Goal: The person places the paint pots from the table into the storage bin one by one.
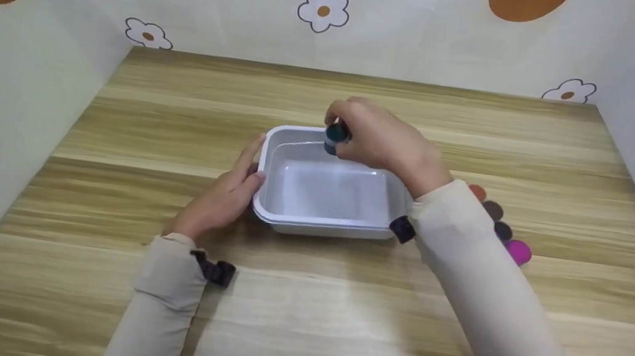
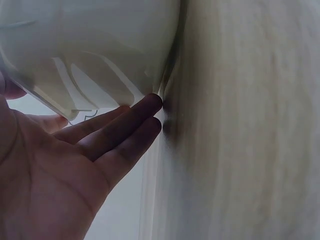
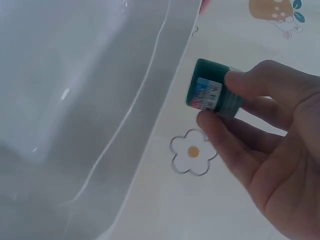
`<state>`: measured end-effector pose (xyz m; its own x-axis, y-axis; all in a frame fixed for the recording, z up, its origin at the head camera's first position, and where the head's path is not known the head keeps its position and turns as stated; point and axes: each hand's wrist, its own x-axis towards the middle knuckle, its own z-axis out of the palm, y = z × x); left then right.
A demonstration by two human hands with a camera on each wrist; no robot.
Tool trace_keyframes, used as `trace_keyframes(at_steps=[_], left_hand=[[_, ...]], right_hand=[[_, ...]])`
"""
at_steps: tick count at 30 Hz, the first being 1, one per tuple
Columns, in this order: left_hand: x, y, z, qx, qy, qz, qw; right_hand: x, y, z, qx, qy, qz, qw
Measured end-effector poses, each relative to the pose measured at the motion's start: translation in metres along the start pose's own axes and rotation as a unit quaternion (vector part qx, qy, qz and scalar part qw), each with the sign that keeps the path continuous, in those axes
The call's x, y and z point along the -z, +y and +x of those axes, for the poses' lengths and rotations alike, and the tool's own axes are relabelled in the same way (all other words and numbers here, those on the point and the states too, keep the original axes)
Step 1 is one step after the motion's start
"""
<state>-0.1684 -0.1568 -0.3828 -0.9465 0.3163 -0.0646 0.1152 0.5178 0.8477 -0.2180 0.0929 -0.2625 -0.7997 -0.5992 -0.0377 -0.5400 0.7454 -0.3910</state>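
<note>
A white plastic tub point(image 1: 323, 226) stands on the wood-grain table. My left hand point(image 1: 222, 195) rests against its left side, thumb at the rim; the left wrist view shows straight fingers point(image 2: 125, 135) along the outer wall near the tabletop. Between thumb and fingertips, my right hand point(image 1: 385, 141) pinches a small green paint jar point(image 1: 336, 132) at the tub's far rim. Seen from the right wrist, the green jar point(image 3: 207, 87) is tilted, with a printed label on its side. Inside the tub I see only bare floor and walls, part of it behind my right hand.
Several small round pots stand right of the tub, partly behind my right sleeve: orange point(image 1: 477, 192), brown point(image 1: 493, 210), black point(image 1: 502, 231) and magenta point(image 1: 518, 252). Pale walls with printed flowers point(image 1: 323, 11) border the table at the back and sides.
</note>
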Motion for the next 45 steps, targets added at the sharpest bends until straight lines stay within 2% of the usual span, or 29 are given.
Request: trace_keyframes(at_steps=[6,9,13,19,24,31,36,45], left_hand=[[0.000,0.001,0.000,0.032,-0.006,0.006,0.9995],[-0.001,0.001,-0.001,0.041,-0.007,0.008,0.9991],[-0.001,0.000,-0.002,0.036,-0.007,0.008,0.9993],[0.000,0.001,-0.002,0.017,-0.006,-0.016,0.9997],[-0.001,0.001,-0.002,0.024,-0.007,-0.021,0.9995],[-0.002,0.002,-0.001,0.021,-0.005,-0.002,0.9998],[-0.001,0.001,-0.002,0.007,0.002,0.011,0.9999],[-0.002,0.001,-0.003,-0.006,0.002,0.005,1.0000]], right_hand=[[-0.002,-0.016,0.020,0.018,-0.017,-0.012,0.9996],[-0.009,-0.019,0.030,0.020,-0.041,-0.019,0.9988],[-0.017,-0.021,0.041,0.019,-0.070,-0.030,0.9969],[-0.020,-0.024,0.050,0.004,-0.098,-0.040,0.9943],[-0.021,-0.023,0.054,0.003,-0.115,-0.033,0.9928],[-0.028,-0.022,0.059,0.015,-0.115,-0.034,0.9926],[-0.038,-0.026,0.059,0.019,-0.125,-0.064,0.9899],[-0.058,-0.022,0.060,0.009,-0.142,-0.109,0.9838]])
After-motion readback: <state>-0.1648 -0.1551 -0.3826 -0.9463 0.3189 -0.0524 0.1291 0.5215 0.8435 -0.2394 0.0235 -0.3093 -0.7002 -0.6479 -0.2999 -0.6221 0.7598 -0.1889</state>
